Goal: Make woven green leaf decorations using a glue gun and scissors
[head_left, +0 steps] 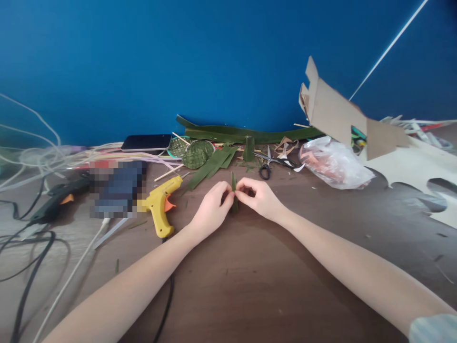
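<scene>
Between my two hands a narrow strip of green leaf (234, 205) stands on end, pinched from both sides near its middle. My left hand (213, 204) closes thumb and fingers on its left edge. On the right edge, my right hand (260, 197) does the same, and the fingertips nearly meet. Part of the strip is hidden behind the fingers. Just beyond lie several cut leaf pieces (213, 166) and black-handled scissors (267, 164). Left of my left hand rests a yellow glue gun (159, 205) with an orange trigger.
A black glue gun (59, 197) and cables lie at left, near a blurred dark device (121, 190). Along the blue wall are a phone (146, 142), woven green discs (198, 153) and long leaves (250, 135). A plastic bag (335, 162) and cut cardboard (339, 109) stand at right.
</scene>
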Available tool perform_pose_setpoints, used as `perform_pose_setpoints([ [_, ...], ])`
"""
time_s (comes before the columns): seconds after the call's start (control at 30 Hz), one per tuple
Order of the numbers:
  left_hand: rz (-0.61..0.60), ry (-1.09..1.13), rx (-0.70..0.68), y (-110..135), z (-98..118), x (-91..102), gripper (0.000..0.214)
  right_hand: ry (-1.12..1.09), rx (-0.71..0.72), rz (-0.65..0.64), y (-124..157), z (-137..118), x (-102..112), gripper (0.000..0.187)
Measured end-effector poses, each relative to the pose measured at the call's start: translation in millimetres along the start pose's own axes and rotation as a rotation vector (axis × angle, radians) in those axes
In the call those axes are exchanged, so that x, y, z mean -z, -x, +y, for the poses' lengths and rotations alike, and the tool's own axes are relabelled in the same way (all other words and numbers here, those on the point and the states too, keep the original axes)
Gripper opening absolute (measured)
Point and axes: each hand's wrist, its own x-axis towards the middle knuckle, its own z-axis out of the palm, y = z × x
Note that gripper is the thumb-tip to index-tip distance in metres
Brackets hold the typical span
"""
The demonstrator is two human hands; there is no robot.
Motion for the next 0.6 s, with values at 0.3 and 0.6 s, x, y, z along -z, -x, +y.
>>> perform_pose_setpoints([
  [0.3,0.235,0.209,0.136,-1.5,-2.7,0.9,0.015,-0.144,-0.125,0.226,-3.7,7.0,0.5,0.008],
  [0.6,0.235,0.179,0.171,-2.7,-4.0,-0.7,0.014,-0.195,-0.093,0.151,-3.1,4.8,3.5,0.013],
])
